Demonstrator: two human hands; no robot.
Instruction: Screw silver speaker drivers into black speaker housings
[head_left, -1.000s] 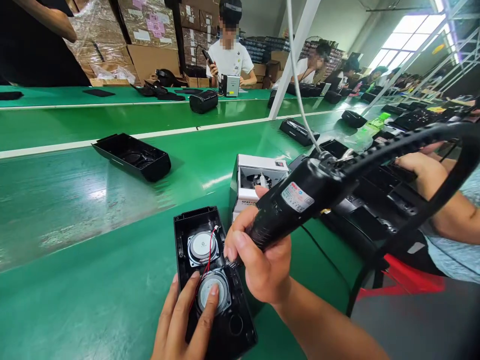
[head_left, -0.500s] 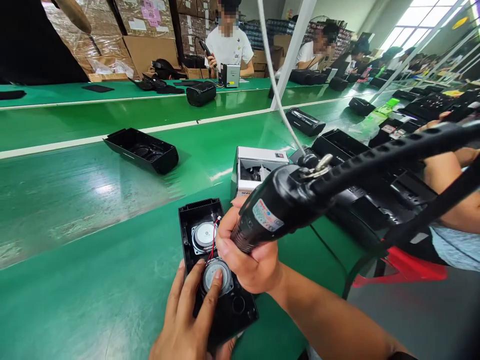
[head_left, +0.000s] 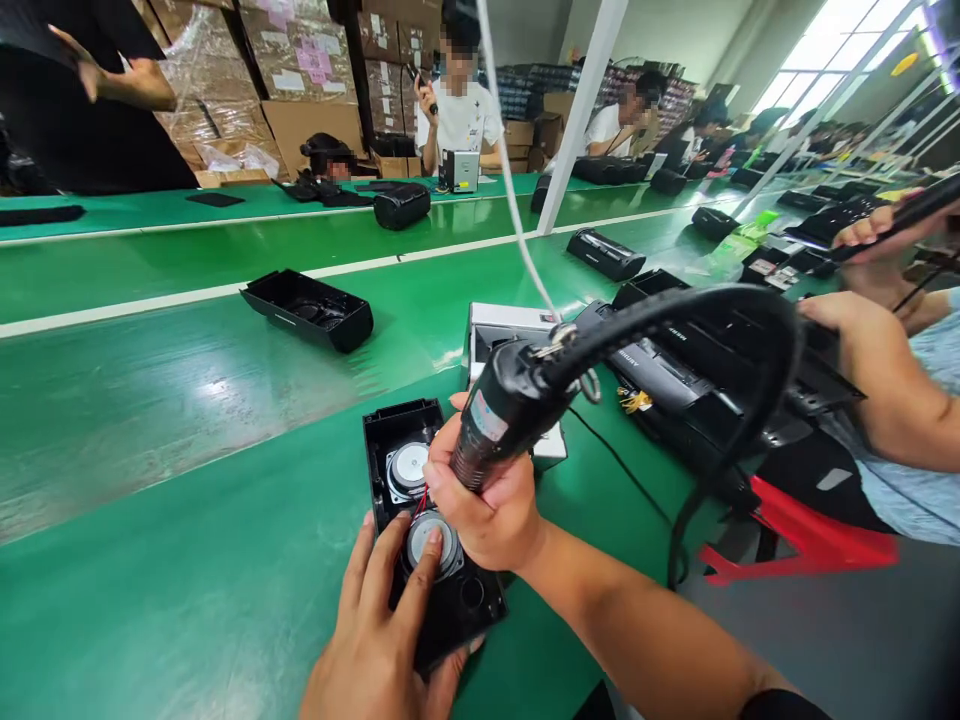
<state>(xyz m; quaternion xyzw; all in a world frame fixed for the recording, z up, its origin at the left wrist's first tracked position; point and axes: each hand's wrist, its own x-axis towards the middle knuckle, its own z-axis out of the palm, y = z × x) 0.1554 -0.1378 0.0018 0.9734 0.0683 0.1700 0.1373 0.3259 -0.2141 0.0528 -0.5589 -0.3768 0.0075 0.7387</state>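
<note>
R hand (head_left: pixel 491 525): e-driver (head_left: pixel 499 410); L hand (head_left: pixel 367 640): speaker (head_left: pixel 429 538); box (head_left: pixel 506 325) behind.

Two speakers (head_left: pixel 409 470); one black speaker housing (head_left: pixel 471 606); one electric screwdriver (head_left: pixel 495 415).

A factory assembly line, with green conveyor belts (head_left: pixel 150 420), stacked cartons (head_left: pixel 300 70) and workers (head_left: pixel 461 110).

Black plastic speaker case (head_left: pixel 471 612) lies open, cavity up, long axis running 12 to 6 o'clock. Two round speakers sit inside: upper speaker (head_left: pixel 409 470) toward 12 o'clock, lower speaker (head_left: pixel 429 540) toward 6, red wire (head_left: pixel 421 500) between them. Left hand (head_left: pixel 375 640) presses the lower speaker, fingers spread. Right hand (head_left: pixel 484 520) grips a black electric screwdriver (head_left: pixel 499 410) over the case, tip hidden.
</note>
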